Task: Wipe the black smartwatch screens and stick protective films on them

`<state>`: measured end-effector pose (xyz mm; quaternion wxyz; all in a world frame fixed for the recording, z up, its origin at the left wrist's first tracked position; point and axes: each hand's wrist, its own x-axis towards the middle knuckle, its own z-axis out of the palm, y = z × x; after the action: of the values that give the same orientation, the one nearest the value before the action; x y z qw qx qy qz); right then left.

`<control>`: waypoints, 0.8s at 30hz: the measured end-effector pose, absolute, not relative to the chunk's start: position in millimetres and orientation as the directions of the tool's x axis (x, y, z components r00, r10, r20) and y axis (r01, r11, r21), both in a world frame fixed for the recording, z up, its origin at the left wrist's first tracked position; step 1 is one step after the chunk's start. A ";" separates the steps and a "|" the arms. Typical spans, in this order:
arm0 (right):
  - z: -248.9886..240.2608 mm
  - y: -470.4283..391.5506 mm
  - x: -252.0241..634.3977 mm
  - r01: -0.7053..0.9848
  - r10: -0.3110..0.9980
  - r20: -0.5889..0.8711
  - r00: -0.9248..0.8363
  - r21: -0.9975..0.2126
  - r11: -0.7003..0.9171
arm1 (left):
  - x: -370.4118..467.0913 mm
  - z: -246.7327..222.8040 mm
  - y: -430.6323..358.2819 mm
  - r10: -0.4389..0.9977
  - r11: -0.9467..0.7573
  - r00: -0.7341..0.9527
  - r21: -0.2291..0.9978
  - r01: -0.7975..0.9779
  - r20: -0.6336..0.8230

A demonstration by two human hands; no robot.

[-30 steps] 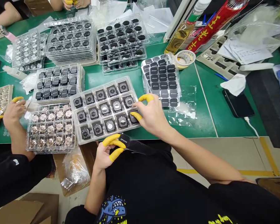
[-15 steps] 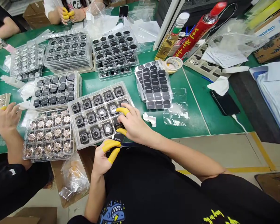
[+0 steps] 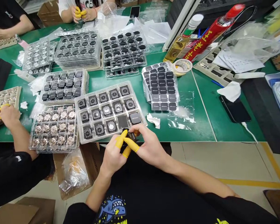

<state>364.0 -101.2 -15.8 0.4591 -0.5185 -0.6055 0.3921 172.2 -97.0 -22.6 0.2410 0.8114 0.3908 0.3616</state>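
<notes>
Green table (image 3: 228, 132), pretty full. Far L, a co-worker's hand (image 3: 10, 115); next, gold watches (image 3: 53, 128) in stacked rows, then a clear tray (image 3: 93, 139) w/ more watches. By its near edge, L hand (image 3: 113, 155) & R hand (image 3: 152, 147) meet, fingertips of both clamped on a dark watch (image 3: 131, 136). To R: sticker sheets (image 3: 162, 83), tape roll (image 3: 182, 72), phone (image 3: 236, 109).

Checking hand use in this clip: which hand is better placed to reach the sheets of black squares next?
Likely the right hand: it sits nearer the sheets; the left hand is farther left. Both work at a dark watch.
</notes>
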 end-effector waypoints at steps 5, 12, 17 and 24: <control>-22.4 -104.5 365.3 0.298 0.955 0.275 -0.108 -0.908 0.295 | 166.9 -19.8 -101.5 0.845 -0.494 0.446 0.751 0.439 0.295; -21.0 -102.4 393.2 0.156 0.971 0.164 -0.174 -0.969 0.192 | 164.4 -21.4 -112.1 0.904 -0.072 0.425 0.964 0.257 -0.045; -14.8 -99.3 397.9 0.009 0.949 -0.171 -0.266 -0.985 -0.175 | 161.1 -26.9 -97.9 0.837 -0.224 0.543 0.950 0.215 0.075; -16.8 -108.7 391.5 0.013 0.982 -0.111 -0.151 -0.994 -0.110 | 162.0 -32.8 -89.6 0.827 -0.297 0.551 0.920 0.258 0.113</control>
<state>391.5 -108.7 -16.8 0.4308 -0.4886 -0.5092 0.5625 162.0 -89.6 -32.8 0.4684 0.7457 0.3635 0.3039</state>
